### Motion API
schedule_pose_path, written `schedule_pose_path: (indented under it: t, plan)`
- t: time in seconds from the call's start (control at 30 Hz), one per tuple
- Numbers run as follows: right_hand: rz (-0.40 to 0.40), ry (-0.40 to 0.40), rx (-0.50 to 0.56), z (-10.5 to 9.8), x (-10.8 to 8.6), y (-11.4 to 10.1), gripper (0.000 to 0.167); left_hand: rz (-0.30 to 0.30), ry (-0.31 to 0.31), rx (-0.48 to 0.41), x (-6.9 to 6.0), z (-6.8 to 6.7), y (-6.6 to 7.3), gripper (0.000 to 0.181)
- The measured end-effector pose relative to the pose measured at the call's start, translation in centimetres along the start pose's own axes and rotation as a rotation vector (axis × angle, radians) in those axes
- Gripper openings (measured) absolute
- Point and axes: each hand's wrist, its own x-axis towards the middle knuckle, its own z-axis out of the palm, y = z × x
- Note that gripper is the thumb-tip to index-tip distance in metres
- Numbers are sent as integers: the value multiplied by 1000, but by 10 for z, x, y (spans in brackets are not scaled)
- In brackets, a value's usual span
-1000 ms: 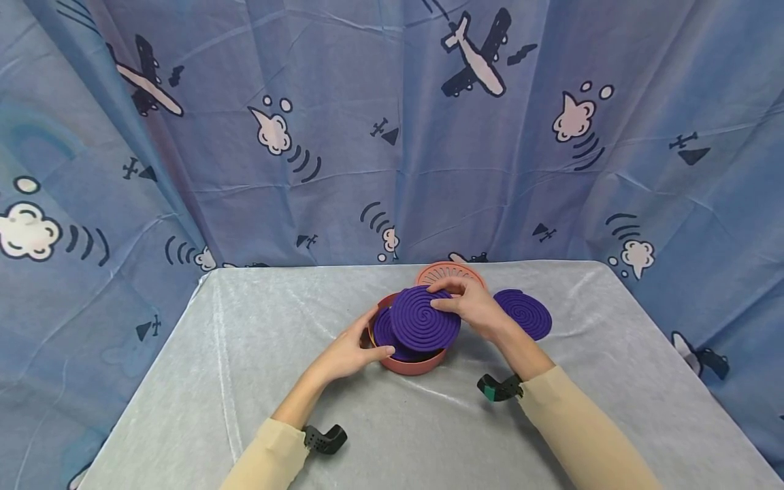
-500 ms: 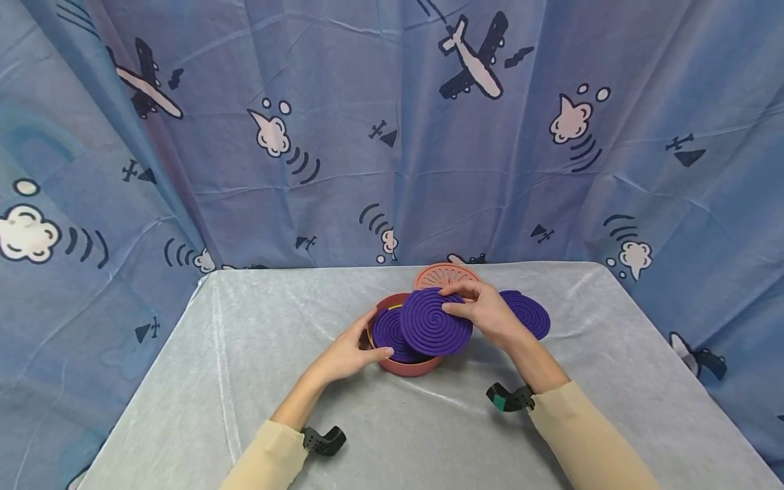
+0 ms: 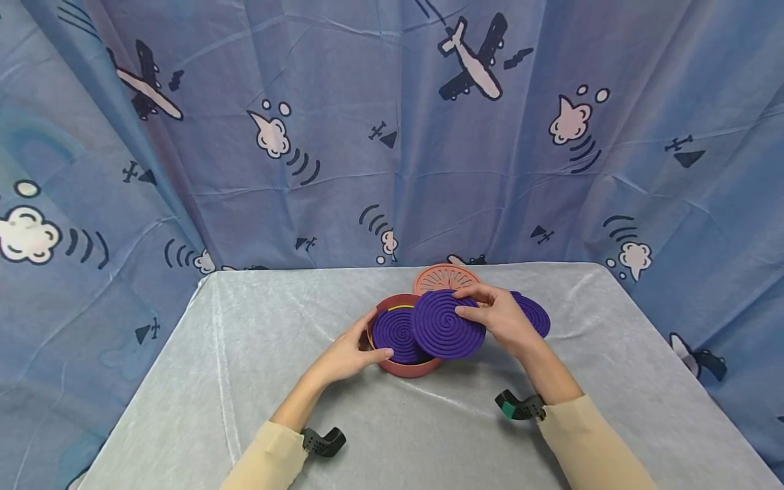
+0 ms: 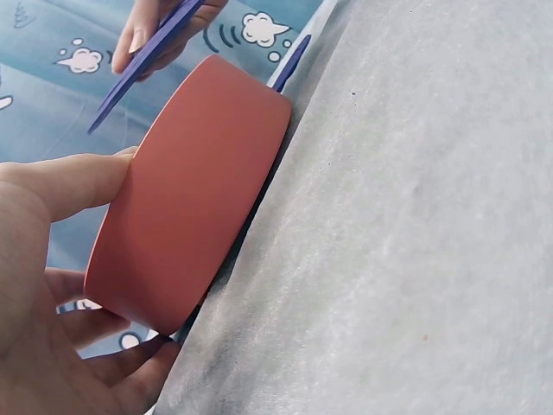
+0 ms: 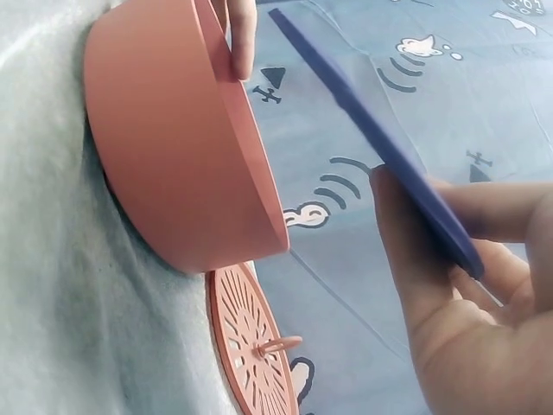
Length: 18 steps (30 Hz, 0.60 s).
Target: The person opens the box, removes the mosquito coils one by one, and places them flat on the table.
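A purple spiral mosquito coil (image 3: 449, 324) is pinched at its right edge by my right hand (image 3: 499, 316). In the right wrist view, that coil (image 5: 363, 121) appears edge-on between thumb and fingers. The coil is tilted, above the right side of a round terracotta-coloured coil box (image 3: 409, 369). Inside the box lies another purple coil (image 3: 395, 333), its right part covered by the raised one. My left hand (image 3: 350, 350) grips the left side of the box, thumb and fingers spread round its wall. The left wrist view shows the box's plain outer wall (image 4: 194, 190).
Behind the box rests its slotted round lid (image 3: 446, 274), which has a small upright ring (image 5: 281, 344). A further purple coil (image 3: 537, 314) lies on the grey-white tablecloth (image 3: 404, 435) to the right, partly behind my right hand. A patterned blue curtain (image 3: 343, 136) hangs behind the table.
My right hand has carried the pinched coil rightward, uncovering more of the coil in the box. My left hand stays on the box.
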Motion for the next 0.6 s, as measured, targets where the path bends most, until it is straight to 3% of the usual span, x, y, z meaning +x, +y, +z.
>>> schedule_pose_path:
  t: [0.33,0.6]
  plan:
    - [1,34,-13,-10,-5,-1,41,10,-3,-9,0,1,-1,96]
    - [7,29,78,-19,-9,-3,45,2,0,-3,0,1,1,94]
